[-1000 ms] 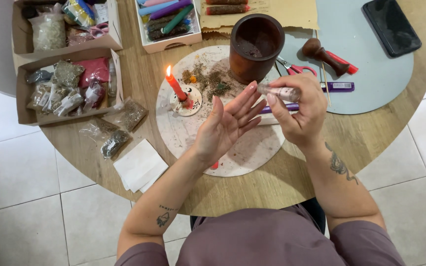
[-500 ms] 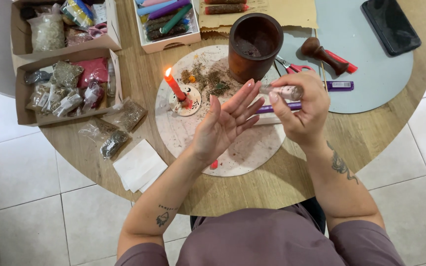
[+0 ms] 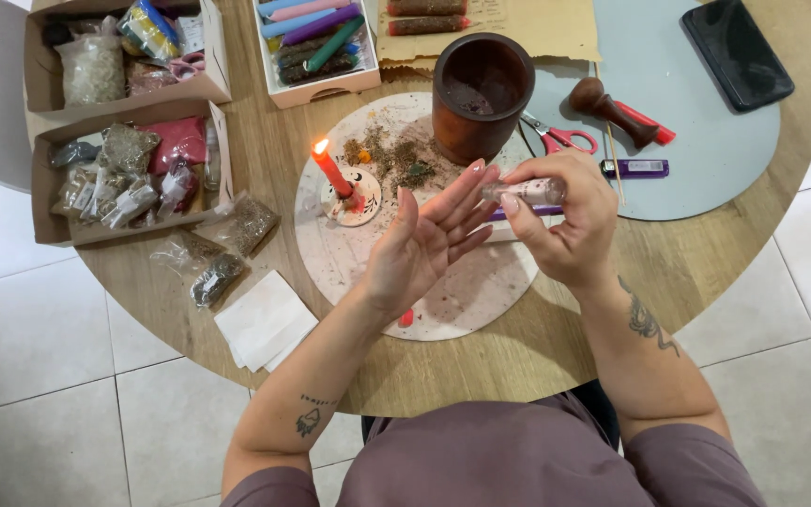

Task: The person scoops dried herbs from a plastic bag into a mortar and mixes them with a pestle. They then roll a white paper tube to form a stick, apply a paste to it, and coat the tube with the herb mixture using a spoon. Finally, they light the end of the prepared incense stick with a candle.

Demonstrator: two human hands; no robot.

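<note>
My right hand [image 3: 565,221] grips a small clear vial [image 3: 529,192], held sideways with its mouth toward the fingertips of my left hand [image 3: 429,239]. That left hand is open, palm up, fingers spread, holding nothing, just above a round pale board [image 3: 443,296]. A lit red candle [image 3: 332,171] stands in a small white holder [image 3: 354,197] on the board's left part. Dried herbs [image 3: 391,160] are scattered on the board behind the candle. A purple candle [image 3: 499,214] lies partly hidden beneath my hands.
A brown mortar [image 3: 481,94] stands behind my hands, with its pestle [image 3: 607,108], red scissors [image 3: 560,139] and a purple lighter [image 3: 635,169] to the right. Cardboard boxes of herb bags [image 3: 129,174] and coloured candles [image 3: 316,38] sit left and back. White papers [image 3: 265,319] lie near the table edge.
Both hands have stayed close together above the board; my right hand has tipped the vial slightly closer to my left fingertips. Nothing else moved.
</note>
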